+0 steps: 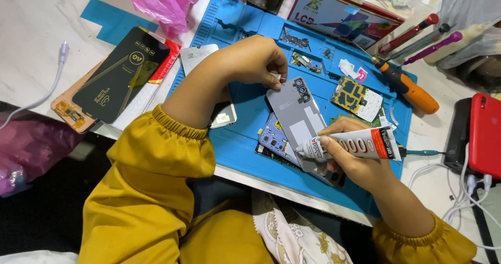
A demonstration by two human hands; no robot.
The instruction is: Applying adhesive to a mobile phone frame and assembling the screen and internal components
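Note:
My left hand [250, 60] pinches the top edge of a grey phone back cover [295, 110] with a camera cut-out, held tilted over a blue work mat [237, 139]. My right hand [355, 157] grips a white glue tube [355, 145] with red print, its nozzle touching the cover's lower edge. Under the cover lies an opened phone body [274, 139] showing its insides. Both arms wear mustard-yellow sleeves.
On the mat lie a circuit board [357, 97], small parts [302, 60] and an orange-handled screwdriver [409, 89]. A black screen-protector packet [122, 73] sits left, a pink bag [164, 0] above it. A red phone [485, 133] with white cables lies right. Several more tools [417, 34] rest at upper right.

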